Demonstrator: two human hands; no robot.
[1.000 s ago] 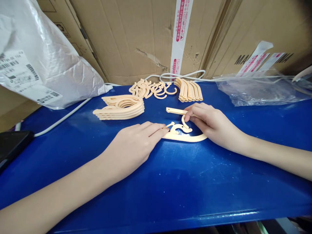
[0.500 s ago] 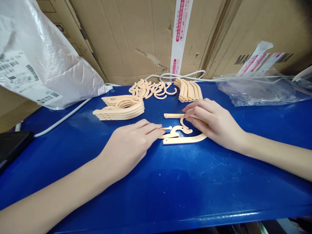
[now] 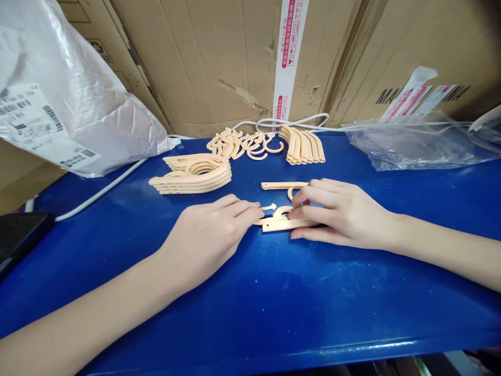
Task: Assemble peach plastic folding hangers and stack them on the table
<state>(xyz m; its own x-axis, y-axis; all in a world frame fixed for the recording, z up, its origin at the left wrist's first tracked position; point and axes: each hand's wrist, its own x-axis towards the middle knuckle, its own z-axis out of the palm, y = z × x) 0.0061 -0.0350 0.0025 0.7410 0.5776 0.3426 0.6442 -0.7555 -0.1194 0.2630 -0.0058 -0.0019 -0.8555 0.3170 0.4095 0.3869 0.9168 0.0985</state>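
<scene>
My left hand (image 3: 217, 230) is closed in a pinch on a cream plastic hanger hook (image 3: 269, 207). Its narrow knobbed end pokes out past my fingertips; the rest is covered. Close in front of those fingers is a cream curved hanger piece (image 3: 282, 211), partly hidden by my right hand (image 3: 332, 211). That hand grips the near hanger arm (image 3: 284, 225), with the thumb along its front side and the fingers behind. Another straight-ended hanger arm (image 3: 279, 185) lies farther back and runs under my right fingers.
Behind my left hand sits a stack of folded cream hangers (image 3: 191, 180). Loose hooks (image 3: 245, 143) and a row of hanger arms (image 3: 305, 146) lie at the back. A clear plastic bag (image 3: 415, 146), white cable (image 3: 105, 188), grey parcel (image 3: 86, 94), black device (image 3: 23, 235) and cardboard boxes (image 3: 219, 62) surround the blue tabletop (image 3: 274, 303).
My right hand has moved from the far hanger arm toward me and taken hold of the near one. My left hand stays almost still with its pinch.
</scene>
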